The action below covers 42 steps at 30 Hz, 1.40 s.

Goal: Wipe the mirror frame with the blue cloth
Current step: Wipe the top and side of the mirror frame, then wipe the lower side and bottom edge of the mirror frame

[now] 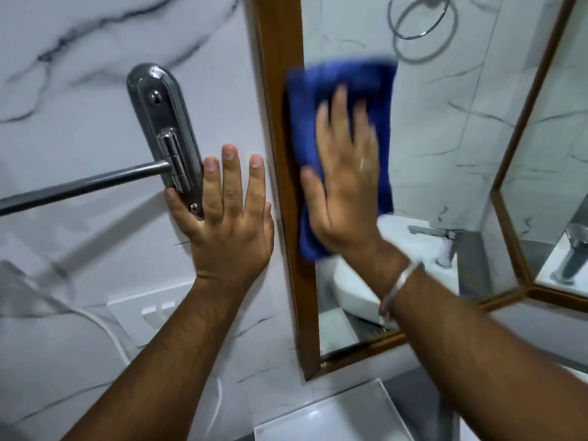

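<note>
A brown wooden mirror frame runs down the middle of the view and along the bottom right. The blue cloth lies flat against the glass right beside the frame's left upright, blurred by motion. My right hand presses on the cloth with its fingers spread, the thumb close to the frame's inner edge. My left hand rests flat on the marble wall left of the frame, fingers apart, its thumb behind the chrome bracket.
A chrome towel-bar bracket with its bar sticks out from the marble wall at the left. A white switch plate sits below. The mirror reflects a towel ring, basin and tap. A white basin edge lies below.
</note>
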Motion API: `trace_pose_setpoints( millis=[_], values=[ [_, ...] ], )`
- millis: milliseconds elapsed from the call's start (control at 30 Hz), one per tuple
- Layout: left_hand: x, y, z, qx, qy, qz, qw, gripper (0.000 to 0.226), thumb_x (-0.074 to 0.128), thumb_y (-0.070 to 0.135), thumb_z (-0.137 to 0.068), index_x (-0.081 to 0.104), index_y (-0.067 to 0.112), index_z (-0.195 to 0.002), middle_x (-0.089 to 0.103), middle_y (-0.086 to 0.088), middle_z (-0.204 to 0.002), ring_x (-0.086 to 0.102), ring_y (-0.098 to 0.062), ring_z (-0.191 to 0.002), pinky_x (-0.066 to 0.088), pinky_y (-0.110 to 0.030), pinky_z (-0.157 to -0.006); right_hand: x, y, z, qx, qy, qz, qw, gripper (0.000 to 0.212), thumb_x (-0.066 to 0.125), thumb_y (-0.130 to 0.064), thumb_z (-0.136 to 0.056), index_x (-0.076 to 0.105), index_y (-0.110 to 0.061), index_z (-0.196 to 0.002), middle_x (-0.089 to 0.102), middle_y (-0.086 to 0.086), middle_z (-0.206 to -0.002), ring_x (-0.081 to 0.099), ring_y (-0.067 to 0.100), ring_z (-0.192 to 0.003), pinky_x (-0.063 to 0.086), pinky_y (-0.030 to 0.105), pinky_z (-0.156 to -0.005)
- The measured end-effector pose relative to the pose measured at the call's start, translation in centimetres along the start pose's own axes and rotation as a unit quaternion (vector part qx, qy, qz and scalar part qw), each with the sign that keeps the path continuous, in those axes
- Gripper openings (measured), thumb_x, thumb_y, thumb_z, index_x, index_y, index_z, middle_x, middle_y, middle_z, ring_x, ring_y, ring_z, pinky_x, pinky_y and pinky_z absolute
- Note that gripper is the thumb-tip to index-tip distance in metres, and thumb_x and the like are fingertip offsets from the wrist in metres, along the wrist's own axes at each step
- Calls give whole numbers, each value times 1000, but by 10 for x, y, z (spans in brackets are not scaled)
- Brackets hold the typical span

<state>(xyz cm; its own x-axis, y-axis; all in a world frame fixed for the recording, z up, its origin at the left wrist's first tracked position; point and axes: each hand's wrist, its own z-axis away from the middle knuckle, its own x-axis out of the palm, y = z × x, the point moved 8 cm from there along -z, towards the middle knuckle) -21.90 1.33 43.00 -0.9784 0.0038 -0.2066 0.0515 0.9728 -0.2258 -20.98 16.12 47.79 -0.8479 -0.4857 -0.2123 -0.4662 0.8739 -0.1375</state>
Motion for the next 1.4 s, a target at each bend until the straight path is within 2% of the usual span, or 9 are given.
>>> trace_pose_setpoints(
  millis=[100, 267, 433, 600, 667, 800, 1067, 1233, 1400],
  values=[
    [2, 1, 1, -2, -3, -16, 1000, 63, 44, 36, -100, 26, 16, -158, 28, -17, -159, 26, -34, -144, 19, -74, -105, 31, 12, 139, 49, -134, -6, 990, 63, 39, -36, -93, 18, -10, -146, 15, 14, -153, 3, 28, -147, -4, 36, -121],
    [3, 0, -1, -7, -20, -36, 999, 65, 41, 38, -101, 21, 16, -159, 38, -20, -158, 24, -35, -144, 16, -72, -106, 59, 27, 348, 170, -408, 16, 897, 61, 26, -51, -96, 34, -5, -136, 52, 20, -136, 49, 49, -121, 1, 32, -116],
    [1, 0, -3, -5, -31, -18, 999, 66, 38, 40, -102, 15, 14, -159, 38, -22, -156, 25, -37, -144, 21, -72, -106, 70, 29, 390, 247, -437, 51, 864, 73, 13, -58, -95, 30, -3, -139, 41, 19, -141, 33, 37, -126, 2, 33, -113],
    [-8, 18, -13, 19, -61, 137, 988, 77, 17, 54, -101, 16, -2, -154, 21, -29, -158, 12, -46, -147, 2, -85, -98, 78, 24, 386, 397, -355, 12, 846, 75, 22, -56, -95, 24, 3, -142, 45, 29, -139, 31, 36, -130, 0, 27, -115],
    [-16, 34, -25, 52, -61, 161, 984, 78, 28, 55, -102, 13, -3, -152, 18, -34, -156, 10, -51, -146, -1, -87, -100, 82, 23, 388, 454, -278, -37, 846, 75, 42, -41, -96, -3, -10, -148, 12, 18, -157, 6, 31, -144, 3, 30, -118],
    [-41, 72, -58, 219, -6, 115, 969, 73, 43, 49, -100, 18, 13, -159, 35, -27, -157, 30, -46, -145, -18, -52, -119, 78, 29, 381, 557, -94, -105, 819, 83, 50, -13, -95, -18, -30, -140, -22, -15, -151, -16, 14, -145, -4, 26, -116],
    [-36, 107, -105, 483, -52, 93, 869, 74, 17, 58, -103, -14, 21, -159, -15, -21, -166, -12, -39, -153, -15, -56, -115, 25, 150, 349, 703, 170, -77, 686, 58, 34, -21, -103, 5, -5, -150, 3, 11, -160, 5, 23, -148, 3, 36, -121],
    [-34, 111, -98, 520, -48, 74, 849, 76, 3, 62, -100, -15, 17, -158, -14, -24, -165, -11, -40, -153, -10, -59, -119, -47, 295, 335, 736, 221, -59, 637, 54, 26, -30, -102, 11, -11, -151, 13, 12, -160, 18, 29, -145, 14, 39, -120],
    [-32, 114, -96, 533, -86, 73, 839, 76, 4, 64, -100, -13, 19, -159, -11, -23, -166, -9, -43, -153, -1, -66, -121, -22, 240, 344, 747, 297, -68, 591, 52, 27, -32, -102, 21, -11, -149, 28, 15, -155, 33, 30, -139, 23, 32, -114]
  ],
)
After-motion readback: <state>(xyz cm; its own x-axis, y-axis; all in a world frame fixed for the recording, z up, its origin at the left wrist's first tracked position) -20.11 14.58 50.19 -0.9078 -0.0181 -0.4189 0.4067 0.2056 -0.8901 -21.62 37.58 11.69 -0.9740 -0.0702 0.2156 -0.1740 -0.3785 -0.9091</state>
